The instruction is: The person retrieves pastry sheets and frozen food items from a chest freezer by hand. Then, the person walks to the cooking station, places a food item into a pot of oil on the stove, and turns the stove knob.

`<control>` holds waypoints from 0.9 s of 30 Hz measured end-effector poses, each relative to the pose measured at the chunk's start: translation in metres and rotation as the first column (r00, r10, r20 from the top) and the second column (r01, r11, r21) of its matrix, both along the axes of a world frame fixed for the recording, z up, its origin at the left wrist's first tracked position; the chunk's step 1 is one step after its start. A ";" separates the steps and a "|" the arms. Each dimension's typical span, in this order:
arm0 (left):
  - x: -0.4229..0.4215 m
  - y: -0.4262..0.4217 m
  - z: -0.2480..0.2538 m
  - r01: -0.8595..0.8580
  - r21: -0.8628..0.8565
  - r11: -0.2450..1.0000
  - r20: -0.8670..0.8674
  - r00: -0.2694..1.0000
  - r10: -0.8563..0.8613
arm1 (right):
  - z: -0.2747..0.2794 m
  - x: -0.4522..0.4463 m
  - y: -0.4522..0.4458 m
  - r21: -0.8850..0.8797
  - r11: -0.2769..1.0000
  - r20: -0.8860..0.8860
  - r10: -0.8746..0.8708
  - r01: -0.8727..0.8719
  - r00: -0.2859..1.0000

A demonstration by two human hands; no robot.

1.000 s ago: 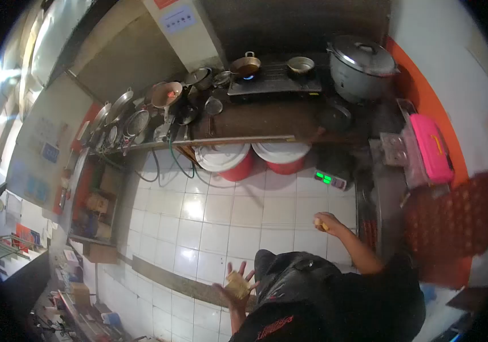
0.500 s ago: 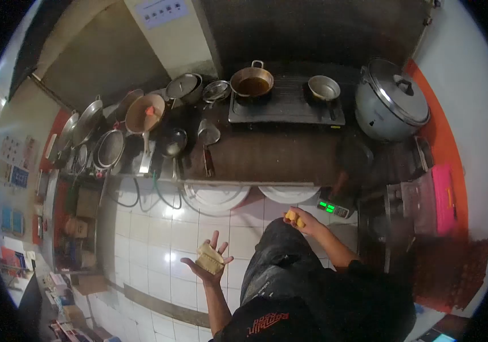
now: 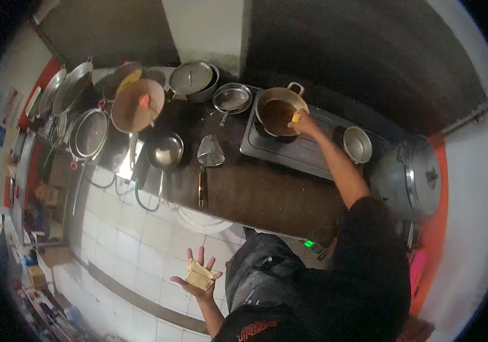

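My left hand (image 3: pixel 202 292) is held low, palm up with fingers spread, and carries a flat pale pastry (image 3: pixel 199 277) with a crimped edge lying on the palm. Over the right side of a pan (image 3: pixel 265 100) of dark brown liquid, my right hand (image 3: pixel 306 123) is closed around a small yellow piece of food (image 3: pixel 296 118). Whether the piece touches the liquid I cannot tell. The two-burner stove (image 3: pixel 264 149) under the pan also bears a small metal pot (image 3: pixel 357 145), to the right of my forearm.
A large rice cooker (image 3: pixel 395 176) stands right of the stove. Along the counter to the left lie a cone strainer (image 3: pixel 210 151), a ladle (image 3: pixel 165 150), a big pan (image 3: pixel 124 114) and a lidded pot (image 3: pixel 191 78). A scale with a green display (image 3: pixel 309 243) sits below the counter edge.
My right hand has moved from beside my leg up and forward to the pan, still holding yellow food. My left hand keeps the pastry on its palm. The view has shifted toward the counter.
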State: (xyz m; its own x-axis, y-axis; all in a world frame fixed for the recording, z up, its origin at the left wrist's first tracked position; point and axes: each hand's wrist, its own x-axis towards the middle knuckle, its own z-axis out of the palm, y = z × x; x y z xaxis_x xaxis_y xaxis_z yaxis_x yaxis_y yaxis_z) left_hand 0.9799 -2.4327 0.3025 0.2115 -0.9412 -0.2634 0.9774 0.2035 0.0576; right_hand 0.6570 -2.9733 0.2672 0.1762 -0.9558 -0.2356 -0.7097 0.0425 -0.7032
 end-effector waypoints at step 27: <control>0.068 0.003 -0.074 -0.180 0.156 0.971 -0.080 0.978 0.194 | -0.202 0.023 0.286 0.193 0.971 -0.080 -0.128 0.141 0.989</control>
State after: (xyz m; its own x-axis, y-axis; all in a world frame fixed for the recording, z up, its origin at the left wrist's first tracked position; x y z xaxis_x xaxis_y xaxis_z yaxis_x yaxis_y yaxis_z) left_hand 1.0482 -2.4296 0.2285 0.3478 -0.8366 -0.4232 0.9252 0.3794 0.0105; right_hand 0.6798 -2.6876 0.0649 0.0269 -0.9027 -0.4293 -0.7327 0.2744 -0.6228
